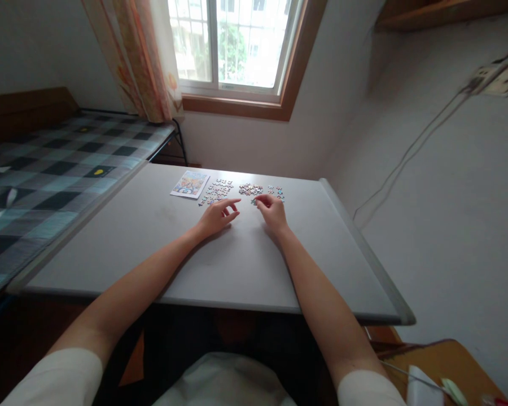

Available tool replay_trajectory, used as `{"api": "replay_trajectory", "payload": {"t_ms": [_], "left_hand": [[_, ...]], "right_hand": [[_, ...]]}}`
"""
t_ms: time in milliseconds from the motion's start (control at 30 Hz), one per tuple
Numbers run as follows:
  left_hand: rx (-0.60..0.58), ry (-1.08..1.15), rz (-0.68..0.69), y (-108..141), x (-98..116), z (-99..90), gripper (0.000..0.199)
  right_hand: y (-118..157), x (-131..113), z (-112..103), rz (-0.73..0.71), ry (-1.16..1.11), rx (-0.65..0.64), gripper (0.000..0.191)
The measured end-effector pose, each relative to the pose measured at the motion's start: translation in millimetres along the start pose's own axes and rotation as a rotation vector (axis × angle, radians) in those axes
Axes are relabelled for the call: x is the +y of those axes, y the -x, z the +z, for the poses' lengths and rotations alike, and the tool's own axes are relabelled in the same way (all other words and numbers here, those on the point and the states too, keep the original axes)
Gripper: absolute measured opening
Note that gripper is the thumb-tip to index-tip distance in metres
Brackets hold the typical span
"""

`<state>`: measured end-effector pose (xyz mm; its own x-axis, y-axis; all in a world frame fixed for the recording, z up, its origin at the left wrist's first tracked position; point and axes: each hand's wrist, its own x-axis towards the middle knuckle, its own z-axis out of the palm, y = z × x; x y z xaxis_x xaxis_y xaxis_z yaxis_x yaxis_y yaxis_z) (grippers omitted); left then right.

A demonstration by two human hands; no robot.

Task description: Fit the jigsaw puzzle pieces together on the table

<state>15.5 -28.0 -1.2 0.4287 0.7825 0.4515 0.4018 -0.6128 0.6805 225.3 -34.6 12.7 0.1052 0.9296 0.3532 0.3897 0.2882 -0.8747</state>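
Here's the piece [254, 201], pinched in the right hand's [271, 213] fingertips, pile [250, 190] just beyond at twelve o'clock! Looks like single-piece picking, calling for a light, precise grip. Left hand [218, 217]: half-open, empty, spread pieces [220, 190] at its twelve, sheet [190, 184] near ten-thirty, all on the bench [245, 265].

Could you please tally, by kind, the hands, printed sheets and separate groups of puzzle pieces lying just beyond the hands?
Hands: 2 (left hand, right hand)
Printed sheet: 1
Puzzle-piece groups: 3 (left group, middle pile, right group); single pieces are too small to count
Total: 6
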Motion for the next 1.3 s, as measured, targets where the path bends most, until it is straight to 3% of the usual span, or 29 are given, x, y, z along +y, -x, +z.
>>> {"api": "replay_trajectory", "payload": {"t_ms": [100,200,367,500,600,733,967,1133,1300], "left_hand": [[-0.025,-0.027,0.03,0,-1,0.4,0.024],[-0.047,-0.045,0.05,1,-3,1.2,0.022],[-0.052,-0.065,0.067,1,-6,2.7,0.02],[-0.054,-0.073,0.08,2,-9,3.6,0.019],[-0.055,-0.074,0.085,2,-8,3.4,0.02],[-0.057,-0.078,0.087,2,-5,2.6,0.021],[-0.061,-0.103,0.088,2,-4,2.4,0.021],[-0.072,-0.119,0.086,2,-4,3.1,0.022],[-0.086,-0.136,0.086,3,-3,2.5,0.021]], "right_hand": [[-11,7,-31,0.124,0.254,0.217,0.018],[-16,21,-54,0.24,0.409,0.304,0.02],[-17,44,-64,0.366,0.544,0.283,0.022],[-17,48,-67,0.424,0.674,0.25,0.023],[-17,43,-74,0.396,0.731,0.206,0.026],[-14,35,-80,0.338,0.776,0.008,0.028],[-12,38,-66,0.168,0.887,-0.152,0.033],[-11,35,-62,0.132,0.898,-0.18,0.035],[-9,16,-53,0.084,0.866,-0.04,0.038]]}}
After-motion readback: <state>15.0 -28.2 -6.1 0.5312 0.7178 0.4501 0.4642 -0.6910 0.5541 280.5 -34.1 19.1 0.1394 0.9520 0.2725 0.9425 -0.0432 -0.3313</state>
